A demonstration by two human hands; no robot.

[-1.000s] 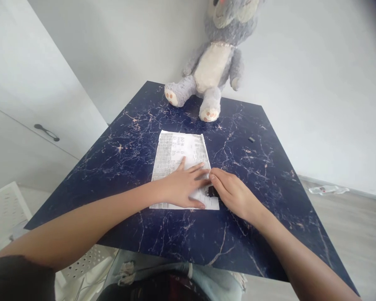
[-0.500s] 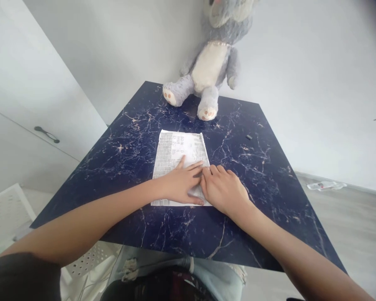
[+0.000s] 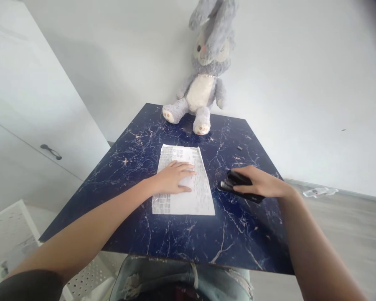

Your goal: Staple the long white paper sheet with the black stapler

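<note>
A sheet of paper [image 3: 192, 205] with printed, grey-shaded areas lies flat on the dark blue marbled table [image 3: 188, 238]. Spread over its middle, my left hand [image 3: 173, 179] rests palm down with the fingers apart. Right of the paper, my right hand [image 3: 261, 182] is closed round a black stapler [image 3: 238, 179], thumb on one side and fingers on the other. The stapler's nose points left toward the sheet, a short gap away from its edge. Whether the paper is one sheet or several, I cannot tell.
A grey plush rabbit [image 3: 201, 94] sits at the table's back against the wall. A small dark piece [image 3: 240, 148] lies on the table at the right rear. To the left stands a white cabinet [image 3: 25, 167]; clear plastic packaging [image 3: 320, 192] is on the floor at right.
My right hand has left the paper's right edge, moved right and now grips the stapler. My left hand stays on the sheet, shifted slightly left. The view has tilted up.
</note>
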